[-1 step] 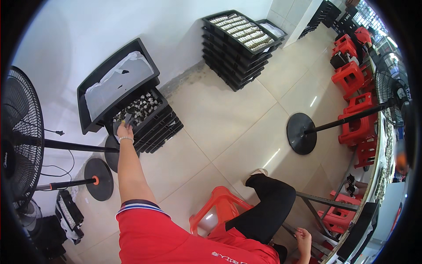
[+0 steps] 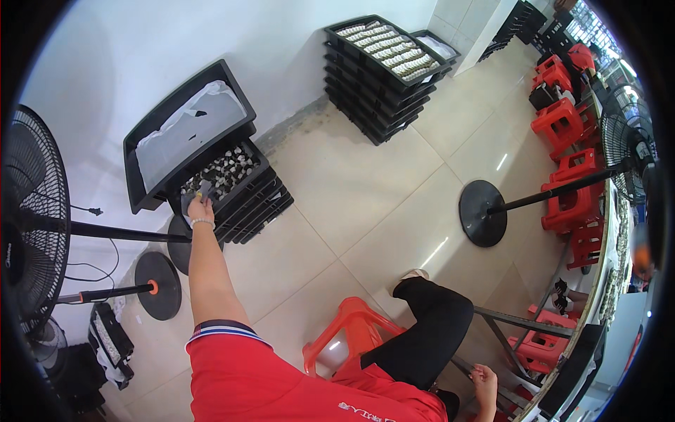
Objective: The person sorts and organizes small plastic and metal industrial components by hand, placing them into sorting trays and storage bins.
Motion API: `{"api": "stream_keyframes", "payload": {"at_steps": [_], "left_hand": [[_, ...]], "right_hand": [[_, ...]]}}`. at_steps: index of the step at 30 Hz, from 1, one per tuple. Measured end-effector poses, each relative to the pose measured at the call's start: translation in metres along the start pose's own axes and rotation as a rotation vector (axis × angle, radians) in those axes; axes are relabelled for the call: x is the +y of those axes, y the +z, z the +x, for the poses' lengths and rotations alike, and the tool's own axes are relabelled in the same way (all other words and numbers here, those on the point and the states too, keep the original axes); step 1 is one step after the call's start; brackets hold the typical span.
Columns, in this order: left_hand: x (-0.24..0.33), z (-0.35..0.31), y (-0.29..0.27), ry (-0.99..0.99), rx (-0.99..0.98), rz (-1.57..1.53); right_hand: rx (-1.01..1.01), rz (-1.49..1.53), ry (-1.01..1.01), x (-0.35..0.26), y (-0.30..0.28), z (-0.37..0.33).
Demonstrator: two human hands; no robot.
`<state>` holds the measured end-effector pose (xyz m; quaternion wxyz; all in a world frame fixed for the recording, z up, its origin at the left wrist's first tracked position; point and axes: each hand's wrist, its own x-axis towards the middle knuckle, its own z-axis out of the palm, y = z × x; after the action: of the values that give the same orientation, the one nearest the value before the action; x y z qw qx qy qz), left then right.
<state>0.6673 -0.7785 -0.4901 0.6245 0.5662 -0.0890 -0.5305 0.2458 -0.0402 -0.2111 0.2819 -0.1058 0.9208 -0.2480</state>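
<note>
My left hand (image 2: 200, 209) reaches out to the near edge of an open black tray (image 2: 264, 167), fingers closed on a thin grey piece (image 2: 204, 190) with a bit of yellow beside it. Its exact kind is hard to make out. Small black-and-white pieces (image 2: 228, 172) lie loose in that tray, which tops a stack of black trays. Against the wall behind it leans another black tray (image 2: 133, 179) lined with a pale sheet. At the lower right, my right hand (image 2: 484, 385) hangs low near the table's underframe, its fingers curled; whatever they hold, if anything, is hidden.
A second tray stack (image 2: 376, 116) holds rows of white pieces on top. Black pedestal fans stand left (image 2: 31, 225) and right (image 2: 626, 144). A red stool (image 2: 351, 327) is by my leg; more red stools (image 2: 559, 126) line the long worktable (image 2: 598, 281). A person (image 2: 580, 56) is far back.
</note>
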Motion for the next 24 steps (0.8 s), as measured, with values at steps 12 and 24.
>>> {"api": "stream_keyframes", "payload": {"at_steps": [12, 24], "left_hand": [[0.022, -0.078, 0.044, 0.646, 0.024, 1.566], [-0.042, -0.029, 0.124, 0.493, -0.399, 1.848]], "right_hand": [[-0.068, -0.134, 0.085, 0.016, 0.004, -0.005], [-0.339, -0.151, 0.313, 0.047, -0.005, 0.008]]}}
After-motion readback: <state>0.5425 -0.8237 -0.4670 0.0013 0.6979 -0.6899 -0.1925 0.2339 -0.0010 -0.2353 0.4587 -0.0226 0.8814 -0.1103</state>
